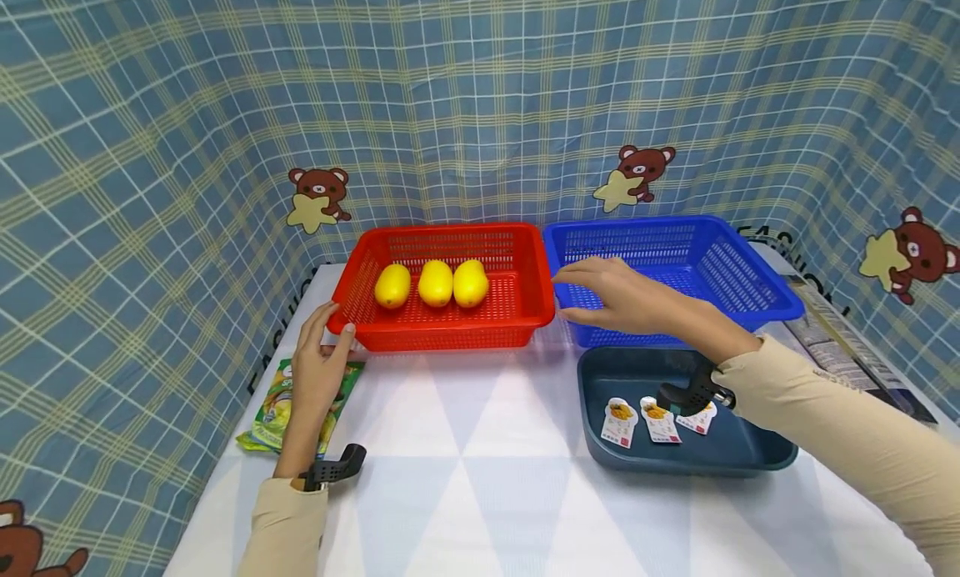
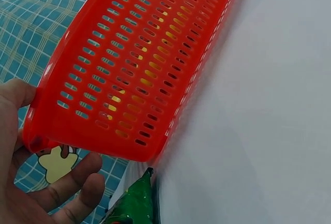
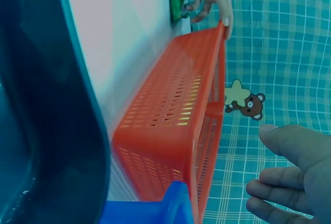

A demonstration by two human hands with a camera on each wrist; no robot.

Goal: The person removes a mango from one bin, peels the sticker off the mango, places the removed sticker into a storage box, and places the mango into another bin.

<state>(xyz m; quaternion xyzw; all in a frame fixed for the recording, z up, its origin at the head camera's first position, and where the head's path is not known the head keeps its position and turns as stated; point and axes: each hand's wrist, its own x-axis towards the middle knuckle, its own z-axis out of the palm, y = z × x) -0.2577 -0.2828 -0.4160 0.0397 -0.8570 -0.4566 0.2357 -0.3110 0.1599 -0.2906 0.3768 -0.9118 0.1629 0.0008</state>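
Three yellow lemons (image 1: 435, 283) lie in the red plastic basket (image 1: 442, 337), whose slotted side fills much of the left wrist view. At its front left corner, my left hand (image 1: 321, 364) pinches the rim between thumb and finger, with the other fingers spread below it. My right hand (image 1: 615, 293) is over the left side of the blue basket (image 1: 750, 264), near the red basket's right rim. Its fingers and thumb are apart with nothing between them, and in the right wrist view a gap separates them from the red rim.
Green and yellow packets (image 1: 273, 410) lie beneath my left forearm. A dark teal tub (image 1: 600, 460) with three small printed cards (image 1: 660, 420) stands at the front right. Folded newspaper (image 1: 832, 343) lies at the far right. Checked cloth (image 1: 465, 102) hangs behind the baskets.
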